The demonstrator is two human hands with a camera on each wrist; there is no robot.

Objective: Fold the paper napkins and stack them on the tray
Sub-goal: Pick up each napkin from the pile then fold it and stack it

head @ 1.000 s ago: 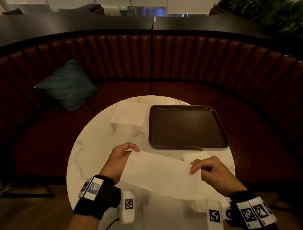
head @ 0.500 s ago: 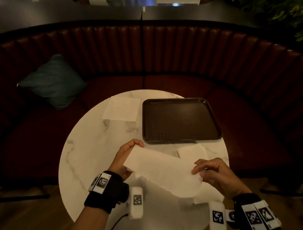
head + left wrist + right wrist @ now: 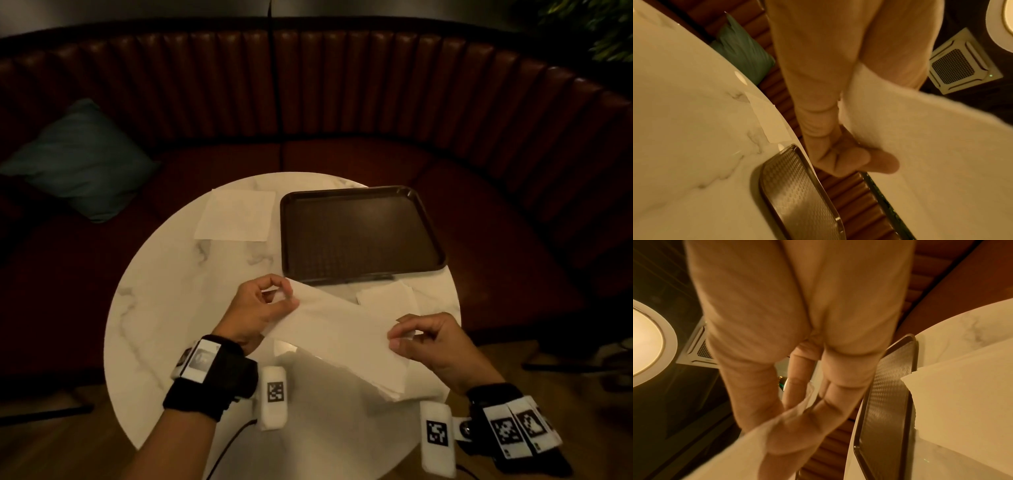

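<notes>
Napkin (image 3: 337, 337) held above table (image 3: 164, 308), stretched between both grips. Left end pinched by left hand (image 3: 255, 310), thumb against curled fingers. Right end pinched by right hand (image 3: 433, 344), fingertips closed on edge. Tray (image 3: 359, 236) just beyond grips, bare. Flat napkin (image 3: 236, 214) beyond left grip, beside tray. More napkins (image 3: 385, 296) under right grip.

Cushion (image 3: 73, 161) cut off at edge

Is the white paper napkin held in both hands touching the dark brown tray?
Cannot tell. In the head view the white paper napkin reaches close to the dark brown tray's near rim, but no clear gap or contact shows.
</notes>
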